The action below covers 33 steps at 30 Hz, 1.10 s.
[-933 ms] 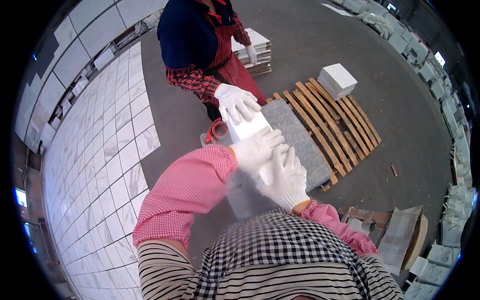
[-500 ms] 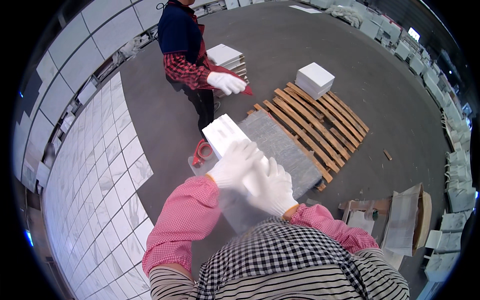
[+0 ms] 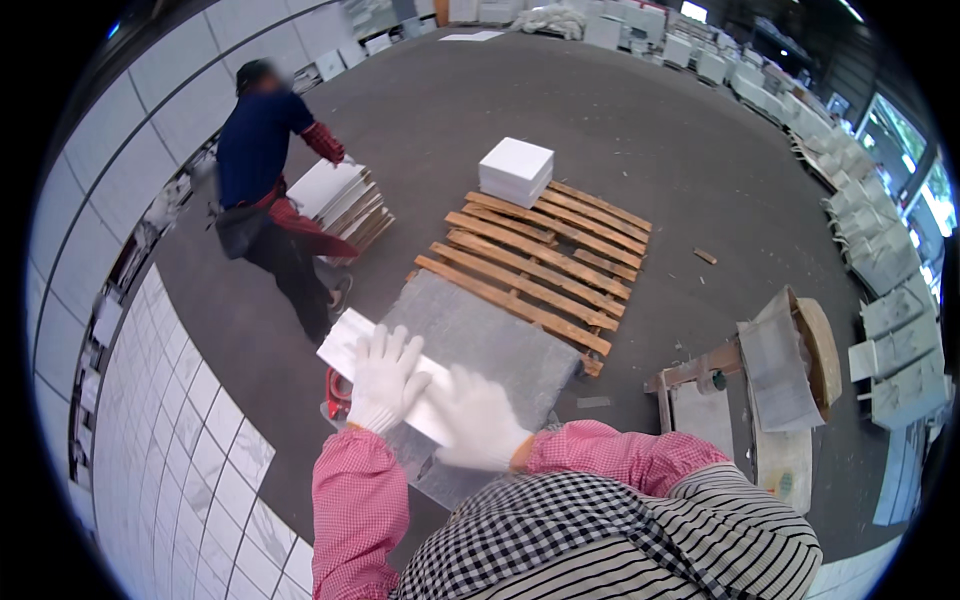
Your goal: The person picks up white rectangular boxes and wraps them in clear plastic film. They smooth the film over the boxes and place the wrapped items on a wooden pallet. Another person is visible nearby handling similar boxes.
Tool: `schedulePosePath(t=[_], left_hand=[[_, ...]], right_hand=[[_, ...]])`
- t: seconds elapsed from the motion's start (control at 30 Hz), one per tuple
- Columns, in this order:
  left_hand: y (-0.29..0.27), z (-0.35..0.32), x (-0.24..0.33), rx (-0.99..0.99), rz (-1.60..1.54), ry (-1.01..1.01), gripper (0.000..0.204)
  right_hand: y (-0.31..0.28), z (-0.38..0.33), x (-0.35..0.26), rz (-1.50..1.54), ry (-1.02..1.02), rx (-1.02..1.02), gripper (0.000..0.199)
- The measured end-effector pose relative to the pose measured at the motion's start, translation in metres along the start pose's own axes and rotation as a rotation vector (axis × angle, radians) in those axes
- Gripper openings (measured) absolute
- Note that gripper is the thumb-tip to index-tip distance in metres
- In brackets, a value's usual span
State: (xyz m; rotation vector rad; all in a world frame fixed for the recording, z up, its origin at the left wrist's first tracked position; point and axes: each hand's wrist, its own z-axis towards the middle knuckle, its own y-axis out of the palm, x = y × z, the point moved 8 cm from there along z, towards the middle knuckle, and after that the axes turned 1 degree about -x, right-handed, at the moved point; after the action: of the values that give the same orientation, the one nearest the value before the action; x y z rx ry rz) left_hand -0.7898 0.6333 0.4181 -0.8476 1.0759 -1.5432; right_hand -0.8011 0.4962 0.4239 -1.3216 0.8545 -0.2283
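Note:
A long white block (image 3: 345, 337) lies slantwise on the left part of a grey-topped work table (image 3: 490, 320). My left hand (image 3: 388, 380), in a white knit glove, rests flat across its top with the fingers spread. Against the block's nearer end is my right hand (image 3: 482, 420), gloved the same way and smeared by motion, so its grip does not show. Just left of the block, partly covered by it and my left hand, a red tape dispenser (image 3: 338, 398) sits at the table's edge.
Beyond the table, a wooden pallet (image 3: 540, 262) bears a white stack (image 3: 516, 170). A co-worker (image 3: 262, 150) leans over another stack of white slabs (image 3: 330, 190) at left. A wooden stand (image 3: 700, 400) is at right; marble-look tiles (image 3: 215, 450) cover the left floor.
My view has shifted. My left hand has come apart from the right and spread on the block. The co-worker has gone from beside the table to leaning over the slab stack.

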Motion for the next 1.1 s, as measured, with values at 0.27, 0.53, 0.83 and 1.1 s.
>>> schedulePosePath(t=[0.27,0.53,0.83,1.1], left_hand=[[-0.009,0.014,0.004,0.062,-0.144,-0.038,0.044],[-0.016,0.021,0.011,0.104,-0.198,-0.019,0.035],[-0.018,0.022,0.011,0.085,-0.232,-0.035,0.037],[-0.015,0.017,0.008,0.057,-0.204,-0.050,0.040]], right_hand=[[-0.006,-0.002,0.006,0.052,0.017,-0.042,0.086],[-0.008,-0.004,0.010,0.034,-0.046,0.091,0.085],[-0.006,-0.004,0.009,0.093,-0.001,-0.050,0.086],[-0.008,-0.004,0.006,0.072,0.035,-0.124,0.087]])
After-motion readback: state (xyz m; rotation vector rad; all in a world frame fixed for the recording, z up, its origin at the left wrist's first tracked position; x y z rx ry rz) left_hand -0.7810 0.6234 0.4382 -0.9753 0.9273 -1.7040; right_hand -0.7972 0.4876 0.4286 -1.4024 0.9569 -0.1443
